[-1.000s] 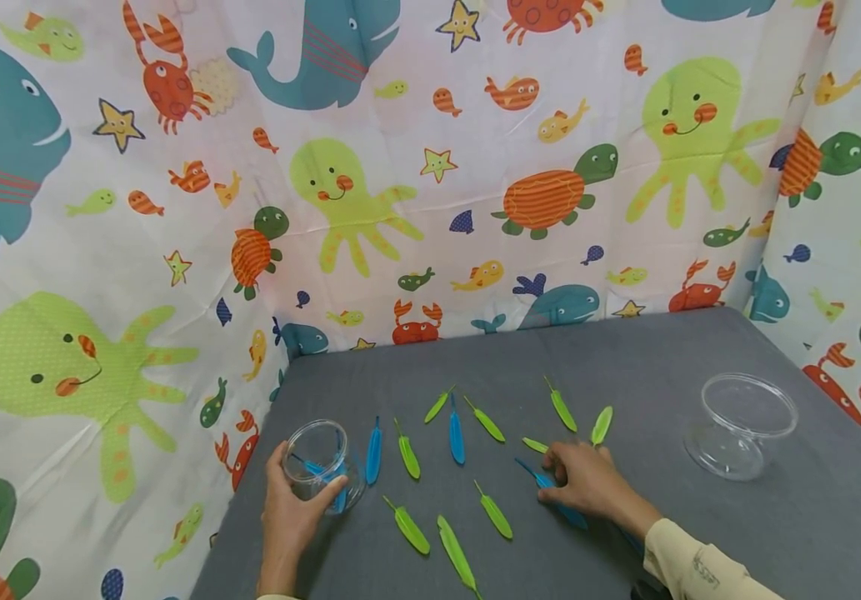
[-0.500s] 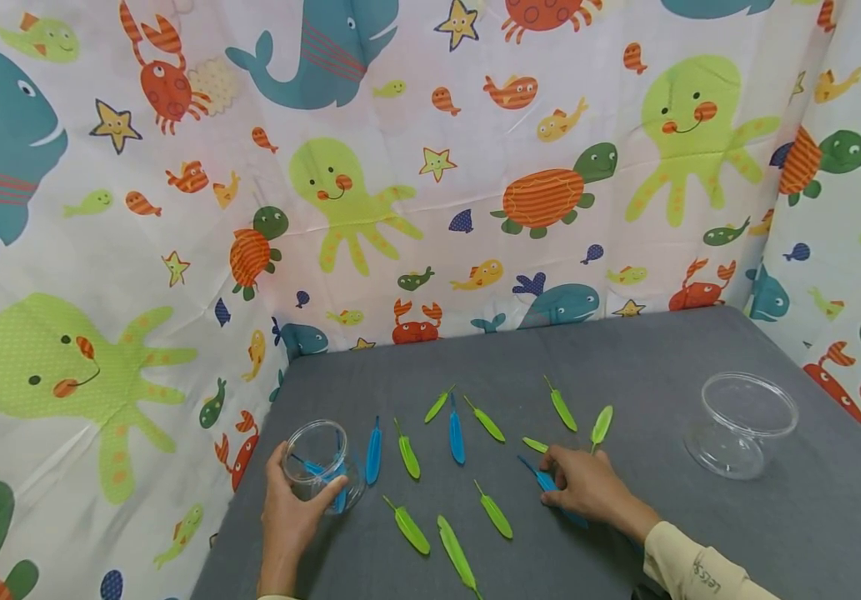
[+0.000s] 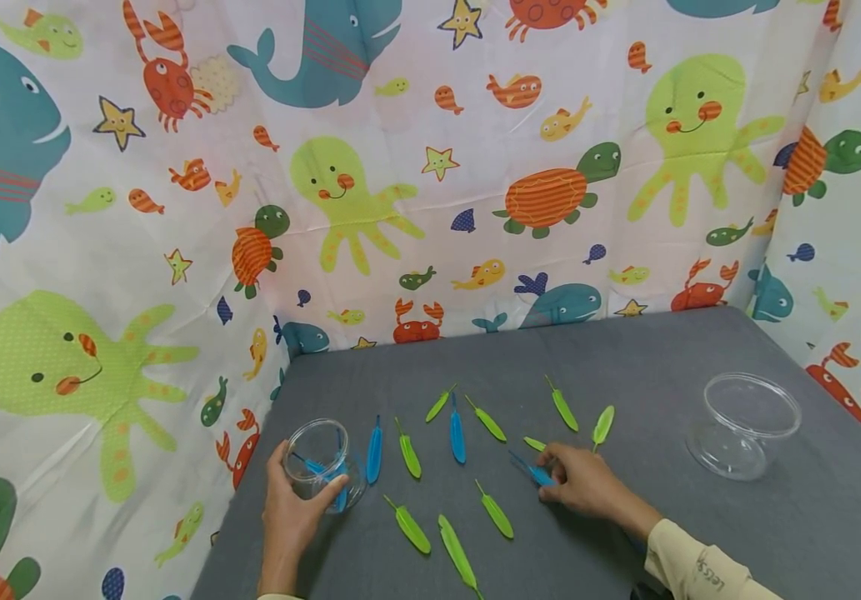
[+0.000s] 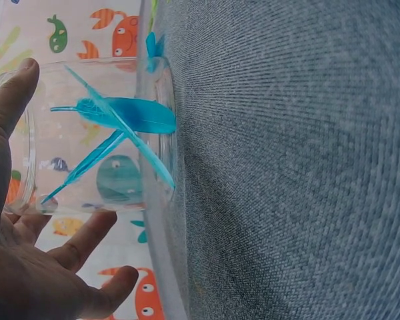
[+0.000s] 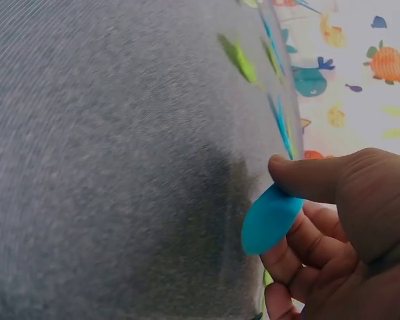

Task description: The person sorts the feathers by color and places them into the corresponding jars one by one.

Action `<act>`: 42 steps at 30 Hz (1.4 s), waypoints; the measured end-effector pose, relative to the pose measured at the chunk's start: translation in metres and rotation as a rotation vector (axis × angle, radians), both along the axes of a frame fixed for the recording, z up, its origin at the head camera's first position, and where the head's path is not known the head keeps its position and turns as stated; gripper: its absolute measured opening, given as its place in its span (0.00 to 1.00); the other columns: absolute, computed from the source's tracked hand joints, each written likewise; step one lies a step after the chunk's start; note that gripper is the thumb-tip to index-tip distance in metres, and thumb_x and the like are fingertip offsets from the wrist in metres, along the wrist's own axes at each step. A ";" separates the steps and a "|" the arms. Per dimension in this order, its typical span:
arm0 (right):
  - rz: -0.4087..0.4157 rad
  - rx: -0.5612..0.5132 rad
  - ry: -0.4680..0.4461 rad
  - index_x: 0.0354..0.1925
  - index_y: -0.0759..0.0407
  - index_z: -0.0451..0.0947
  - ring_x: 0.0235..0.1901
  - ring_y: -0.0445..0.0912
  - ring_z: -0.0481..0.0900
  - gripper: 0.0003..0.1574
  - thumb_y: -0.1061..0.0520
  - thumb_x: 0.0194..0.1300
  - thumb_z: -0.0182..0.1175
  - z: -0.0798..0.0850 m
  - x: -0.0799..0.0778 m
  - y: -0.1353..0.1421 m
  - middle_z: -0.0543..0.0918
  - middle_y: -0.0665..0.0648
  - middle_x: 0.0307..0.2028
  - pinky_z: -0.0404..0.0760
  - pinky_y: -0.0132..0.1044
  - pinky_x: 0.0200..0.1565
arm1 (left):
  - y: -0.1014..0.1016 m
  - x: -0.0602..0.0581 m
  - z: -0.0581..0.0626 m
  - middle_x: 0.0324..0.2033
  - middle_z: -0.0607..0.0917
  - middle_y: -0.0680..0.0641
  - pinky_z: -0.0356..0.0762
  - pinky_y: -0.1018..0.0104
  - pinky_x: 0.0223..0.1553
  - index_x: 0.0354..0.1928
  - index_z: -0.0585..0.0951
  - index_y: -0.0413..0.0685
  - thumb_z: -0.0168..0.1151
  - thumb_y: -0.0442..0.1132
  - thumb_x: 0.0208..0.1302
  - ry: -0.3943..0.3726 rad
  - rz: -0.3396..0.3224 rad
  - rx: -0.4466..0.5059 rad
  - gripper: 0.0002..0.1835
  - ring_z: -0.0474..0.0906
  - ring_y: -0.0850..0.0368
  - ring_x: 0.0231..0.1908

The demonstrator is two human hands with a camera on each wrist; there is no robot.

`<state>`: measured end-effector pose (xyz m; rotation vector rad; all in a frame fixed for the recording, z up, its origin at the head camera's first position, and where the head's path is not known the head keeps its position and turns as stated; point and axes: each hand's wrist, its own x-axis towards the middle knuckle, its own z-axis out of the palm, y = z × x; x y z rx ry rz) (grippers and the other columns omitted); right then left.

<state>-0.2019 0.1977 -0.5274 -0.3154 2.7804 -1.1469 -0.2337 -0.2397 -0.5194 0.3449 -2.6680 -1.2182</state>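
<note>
My left hand (image 3: pixel 287 521) grips a clear round jar (image 3: pixel 297 464) at the left of the grey table, thumb on one side and fingers on the other. Inside the jar are 3 blue feathers, crossing each other in the left wrist view, one of them a broad feather (image 4: pixel 143 115). Right of centre, my right hand (image 3: pixel 588 483) pinches a blue feather (image 3: pixel 540 476) between thumb and fingers. Its rounded tip (image 5: pixel 270 223) sticks out of the grip, above the cloth in the right wrist view. A small green feather (image 3: pixel 534 444) lies just beyond those fingers.
Loose blue feathers (image 3: pixel 374 454) and several green feathers (image 3: pixel 409 454) lie spread between the hands. A clear footed bowl (image 3: pixel 730 457) stands at the right. A curtain printed with sea animals (image 3: pixel 392 242) closes off the table's back and sides.
My right hand has drawn the blue feather up off the cloth; its broad end no longer shows below the hand in the head view. The left hand and jar stay put.
</note>
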 end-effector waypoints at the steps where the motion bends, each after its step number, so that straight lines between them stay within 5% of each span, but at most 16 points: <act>1: 0.013 -0.034 -0.003 0.50 0.58 0.80 0.21 0.37 0.72 0.21 0.55 0.60 0.74 0.001 0.000 0.000 0.78 0.46 0.23 0.71 0.37 0.32 | 0.000 0.000 0.000 0.78 0.58 0.38 0.63 0.24 0.62 0.81 0.45 0.59 0.80 0.62 0.48 -0.001 0.000 0.002 0.67 0.64 0.28 0.70; 4: 0.042 -0.164 -0.025 0.52 0.62 0.80 0.21 0.38 0.71 0.21 0.57 0.64 0.71 0.004 -0.003 0.001 0.79 0.50 0.24 0.71 0.33 0.26 | 0.000 0.000 0.001 0.78 0.57 0.38 0.63 0.24 0.62 0.81 0.45 0.59 0.80 0.62 0.48 -0.006 0.001 0.006 0.67 0.63 0.28 0.71; 9: 0.070 -0.345 -0.052 0.57 0.65 0.78 0.23 0.38 0.70 0.24 0.57 0.67 0.68 0.008 -0.006 -0.001 0.78 0.54 0.29 0.73 0.34 0.29 | 0.000 0.000 0.001 0.78 0.58 0.39 0.64 0.24 0.62 0.81 0.45 0.58 0.80 0.62 0.48 -0.008 0.000 0.002 0.67 0.64 0.28 0.70; 15: 0.073 -0.457 -0.086 0.59 0.68 0.76 0.27 0.41 0.74 0.26 0.56 0.68 0.67 0.016 -0.008 -0.004 0.79 0.58 0.32 0.76 0.35 0.32 | 0.000 -0.001 0.000 0.79 0.57 0.39 0.63 0.24 0.62 0.81 0.45 0.59 0.80 0.62 0.48 -0.005 -0.002 0.003 0.67 0.64 0.28 0.70; 29: 0.030 -0.569 -0.141 0.55 0.56 0.79 0.38 0.48 0.82 0.21 0.48 0.69 0.66 0.042 -0.016 -0.025 0.82 0.56 0.39 0.82 0.39 0.44 | 0.001 -0.001 0.000 0.78 0.59 0.39 0.59 0.23 0.64 0.81 0.45 0.60 0.80 0.60 0.49 -0.003 0.008 0.003 0.66 0.64 0.29 0.70; 42: 0.058 -0.624 -0.028 0.50 0.55 0.80 0.36 0.48 0.80 0.15 0.50 0.71 0.65 0.062 -0.030 -0.063 0.81 0.59 0.39 0.81 0.45 0.45 | 0.001 -0.001 -0.001 0.78 0.60 0.41 0.59 0.22 0.62 0.81 0.46 0.60 0.80 0.60 0.49 0.010 0.005 0.000 0.65 0.66 0.29 0.69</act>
